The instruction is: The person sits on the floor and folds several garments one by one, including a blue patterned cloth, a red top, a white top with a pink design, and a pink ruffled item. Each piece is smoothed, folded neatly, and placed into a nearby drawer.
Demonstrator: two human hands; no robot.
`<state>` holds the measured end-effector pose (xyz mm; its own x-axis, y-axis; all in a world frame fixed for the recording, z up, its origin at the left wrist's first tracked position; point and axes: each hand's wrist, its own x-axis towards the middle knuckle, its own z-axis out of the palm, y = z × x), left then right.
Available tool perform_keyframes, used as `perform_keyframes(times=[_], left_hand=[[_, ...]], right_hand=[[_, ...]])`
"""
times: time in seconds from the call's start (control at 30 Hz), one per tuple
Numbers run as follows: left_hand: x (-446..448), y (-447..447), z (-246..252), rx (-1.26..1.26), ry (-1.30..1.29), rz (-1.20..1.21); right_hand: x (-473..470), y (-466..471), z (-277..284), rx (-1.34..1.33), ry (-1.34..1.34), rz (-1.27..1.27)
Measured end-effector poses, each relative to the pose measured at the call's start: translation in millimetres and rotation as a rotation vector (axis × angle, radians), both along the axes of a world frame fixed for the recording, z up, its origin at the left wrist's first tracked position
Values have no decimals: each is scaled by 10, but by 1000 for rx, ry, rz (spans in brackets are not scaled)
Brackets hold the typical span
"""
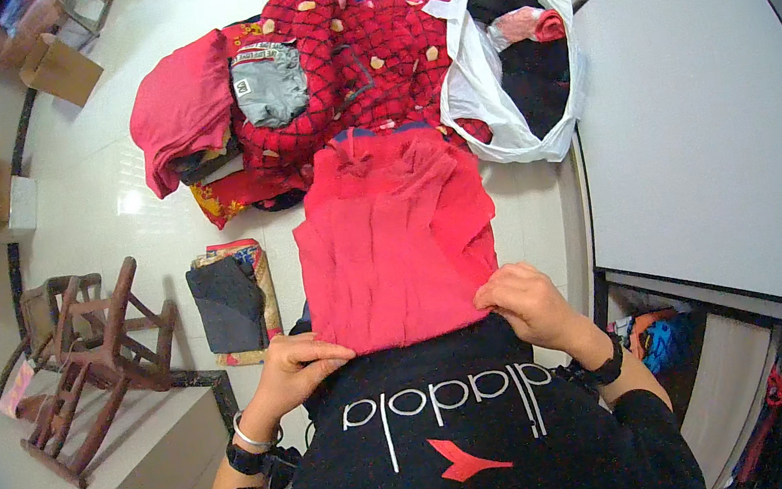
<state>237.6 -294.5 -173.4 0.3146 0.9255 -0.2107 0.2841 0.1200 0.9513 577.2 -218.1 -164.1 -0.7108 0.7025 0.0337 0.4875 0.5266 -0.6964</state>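
A pinkish-red garment (395, 244) is spread flat in front of me, its near edge against my black shirt. My left hand (301, 368) pinches that edge near its left corner between thumb and fingers. At the right corner my right hand (527, 302) grips the same cloth. The garment's far end, gathered and with thin straps, touches a heap of red patterned cloth (400, 53). On the heap lies a rolled grey garment (271, 84) with a printed waistband. Beside it rests a folded pink cloth (185, 108).
A white plastic bag (480, 102) holding dark clothes stands right of the heap. Folded dark grey and patterned cloths (227, 307) lie on the floor to the left. Wooden chairs (109, 340) stand farther left, with a cardboard box (62, 70) behind. A white cabinet panel (699, 122) borders the right.
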Motion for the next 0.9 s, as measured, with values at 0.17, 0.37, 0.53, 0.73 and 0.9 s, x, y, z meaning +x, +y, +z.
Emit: perform_keyframes(times=[0.17,0.37,0.53,0.73,0.9], left_hand=[[67,3,157,-83,-71,41],[2,470,244,-68,-51,273],[16,1232,155,249,166,406],[400,1294,-58,746,566,231],[652,1262,-637,704,764,-57]], right_hand=[[44,-25,138,-134,48,48],[7,511,280,-301,185,-82],[-275,1180,227,219,132,-402],[-693,963,-129,475,83,-367],[-791,853,-649,522,-126,-196]])
